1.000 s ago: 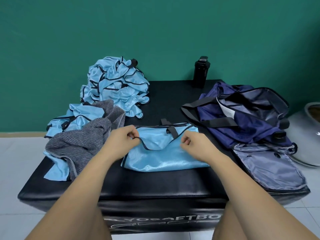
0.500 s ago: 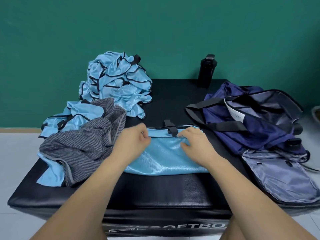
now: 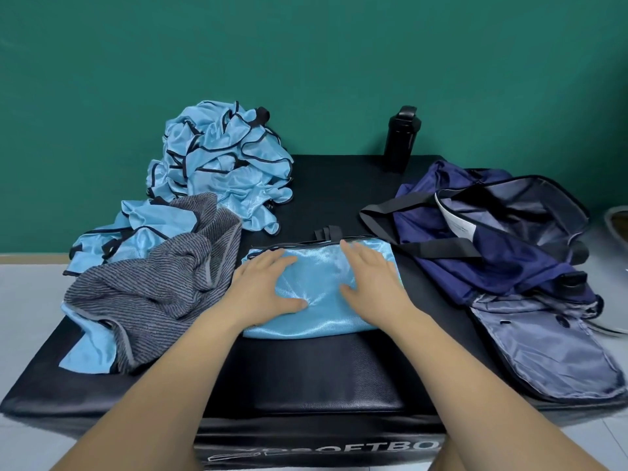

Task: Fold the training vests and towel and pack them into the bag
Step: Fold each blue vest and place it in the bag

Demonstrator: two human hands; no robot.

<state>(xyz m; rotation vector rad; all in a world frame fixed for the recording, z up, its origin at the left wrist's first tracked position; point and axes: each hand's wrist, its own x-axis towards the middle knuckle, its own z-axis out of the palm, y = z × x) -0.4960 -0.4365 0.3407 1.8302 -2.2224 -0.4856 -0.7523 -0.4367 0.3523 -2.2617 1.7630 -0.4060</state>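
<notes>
Both hands are laid flat on a folded light-blue vest point(image 3: 323, 309) at the middle of the black padded desk point(image 3: 306, 372). Left hand point(image 3: 268, 287) is pressed palm-down on the vest's left part, fingers straight and spread, nothing gripped. Right hand point(image 3: 368, 280) is pressed palm-down on the right part, fingers straight, thumb out, nothing gripped. Black trim and a black strap loop are seen at the vest's far edge.

A grey striped towel point(image 3: 153, 290) is bunched at the left, just beside the left hand, draped over part of another blue vest point(image 3: 149, 226) that is spread under it. A heap of unfolded blue vests point(image 3: 221, 164) with black trim is piled behind the towel, at the far left of the desk.

The navy bag point(image 3: 492, 243) is placed at the right, unzipped, grey lining exposed, black straps slack across it; its strap lies near the folded vest's right corner. The bag's grey flap point(image 3: 543, 351) is laid open toward the near right corner. A black bottle point(image 3: 401, 137) is stood upright at the far edge, between heap and bag, against a green wall point(image 3: 306, 56). Part of a white object point(image 3: 616, 226) is cut off at the right; what it is cannot be told.
</notes>
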